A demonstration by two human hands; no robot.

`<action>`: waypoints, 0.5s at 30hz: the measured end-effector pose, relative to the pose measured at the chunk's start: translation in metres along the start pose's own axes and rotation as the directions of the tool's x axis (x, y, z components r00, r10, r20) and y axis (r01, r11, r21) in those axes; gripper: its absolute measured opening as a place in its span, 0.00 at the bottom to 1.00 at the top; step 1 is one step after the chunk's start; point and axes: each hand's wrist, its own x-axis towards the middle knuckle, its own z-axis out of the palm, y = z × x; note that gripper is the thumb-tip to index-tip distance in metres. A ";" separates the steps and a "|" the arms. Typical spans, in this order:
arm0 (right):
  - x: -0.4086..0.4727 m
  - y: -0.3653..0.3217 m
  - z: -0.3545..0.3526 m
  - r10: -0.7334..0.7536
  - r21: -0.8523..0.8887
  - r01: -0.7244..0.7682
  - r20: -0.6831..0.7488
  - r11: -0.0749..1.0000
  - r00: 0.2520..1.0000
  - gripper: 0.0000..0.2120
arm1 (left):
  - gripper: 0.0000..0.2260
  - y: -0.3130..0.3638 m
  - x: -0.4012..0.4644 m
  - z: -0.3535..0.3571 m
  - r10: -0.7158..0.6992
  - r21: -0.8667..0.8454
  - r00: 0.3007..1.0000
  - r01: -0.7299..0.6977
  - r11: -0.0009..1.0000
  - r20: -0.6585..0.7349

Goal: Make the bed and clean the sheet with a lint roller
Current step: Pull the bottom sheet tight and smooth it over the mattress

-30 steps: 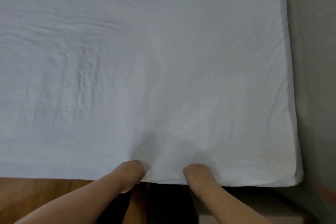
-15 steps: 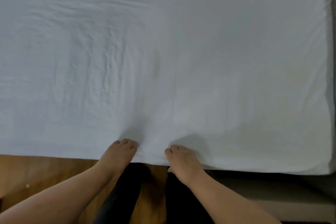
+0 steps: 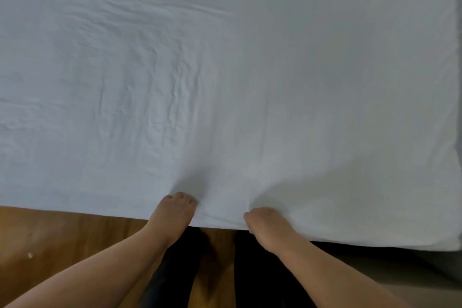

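A white sheet (image 3: 250, 82) covers the bed and fills most of the head view. It is creased on its left half and smooth on the right. My left hand (image 3: 173, 212) is at the near edge of the sheet, fingers curled into the cloth. My right hand (image 3: 265, 224) grips the same edge a little to the right, fingers tucked under the fabric. No lint roller is in view.
Wooden floor (image 3: 50, 245) lies below the bed's near edge on the left. My dark trouser legs (image 3: 257, 277) stand between my arms. A grey wall (image 3: 459, 32) runs along the bed's right side, with a grey surface (image 3: 400, 272) below the corner.
The view has shifted left along the bed edge, so the right corner sits farther right. Both hands went from flat on the edge to curled on the sheet again.
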 end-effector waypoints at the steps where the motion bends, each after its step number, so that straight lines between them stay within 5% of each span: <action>1: 0.001 0.001 -0.002 -0.012 -0.012 0.013 0.014 1.000 1.000 0.09 | 0.19 -0.003 0.000 0.001 -0.009 -0.022 1.000 0.008 1.000 -0.019; 5: 0.002 0.003 -0.010 -0.038 -0.061 0.044 0.087 0.997 0.995 0.16 | 0.23 -0.015 0.001 -0.002 -0.047 -0.025 0.999 0.046 0.999 -0.028; 9: -0.002 0.001 -0.013 -0.026 -0.044 0.029 0.064 0.999 0.998 0.15 | 0.23 -0.024 0.005 -0.005 0.092 -0.024 0.996 -0.093 0.995 -0.013; 15: 0.005 -0.010 -0.014 0.085 -0.099 -0.072 0.126 0.992 0.988 0.09 | 0.10 -0.023 -0.060 0.029 0.187 -0.119 0.927 -0.156 0.981 0.325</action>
